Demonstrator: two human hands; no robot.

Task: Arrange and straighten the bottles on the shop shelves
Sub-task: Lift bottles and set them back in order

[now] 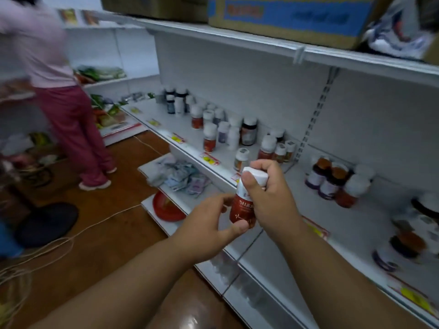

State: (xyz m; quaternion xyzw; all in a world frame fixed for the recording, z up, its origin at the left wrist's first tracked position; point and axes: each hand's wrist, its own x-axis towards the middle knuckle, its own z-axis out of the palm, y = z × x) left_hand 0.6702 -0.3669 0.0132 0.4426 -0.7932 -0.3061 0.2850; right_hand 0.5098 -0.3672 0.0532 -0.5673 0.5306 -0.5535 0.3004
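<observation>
A red bottle with a white cap (242,208) is held upright in front of the white shelf (180,129), off its surface. My right hand (268,198) grips its cap and upper body from the right. My left hand (213,219) pinches its lower part, thumb under the base. Several more white-capped bottles stand loosely along the shelf: a red one (210,137), a dark brown one (248,131), and a cluster of purple and red ones (337,184) to the right.
Cardboard boxes (292,17) sit on the shelf above. A lower shelf holds plastic packets (183,179) and a red plate (166,207). A person in pink trousers (78,129) stands at the left. Cables (71,241) and a dark round base (45,224) lie on the wooden floor.
</observation>
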